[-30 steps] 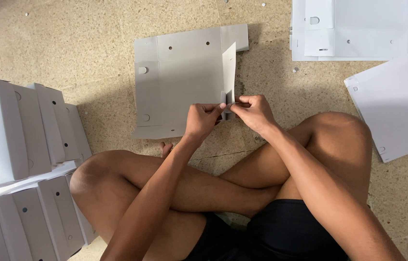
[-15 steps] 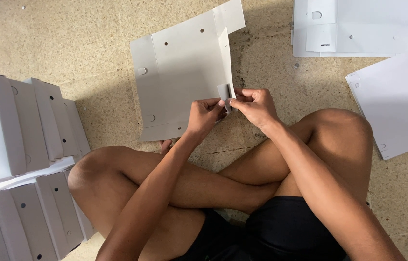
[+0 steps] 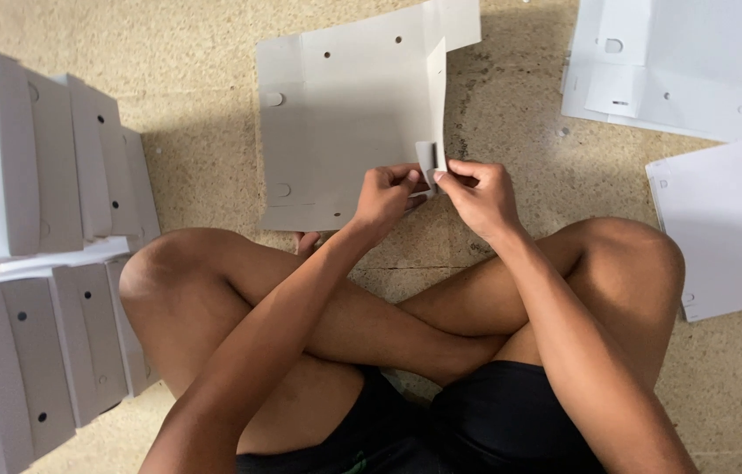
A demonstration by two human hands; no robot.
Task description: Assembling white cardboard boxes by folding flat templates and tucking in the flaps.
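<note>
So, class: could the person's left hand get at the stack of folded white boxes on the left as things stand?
Probably yes: the left hand pinches the flat cardboard sheet, but bare floor lies between it and the folded boxes; it must let go first.

I see bare floor (image 3: pixel 511 114) open to the right of the flat cardboard sheet (image 3: pixel 345 132), a lane running up between it and the flat white sheets (image 3: pixel 696 70) at top right. On the left, stacked white boxes (image 3: pixel 28 167) wall off that side, and my crossed legs (image 3: pixel 371 325) block everything nearer than the hands.
</note>
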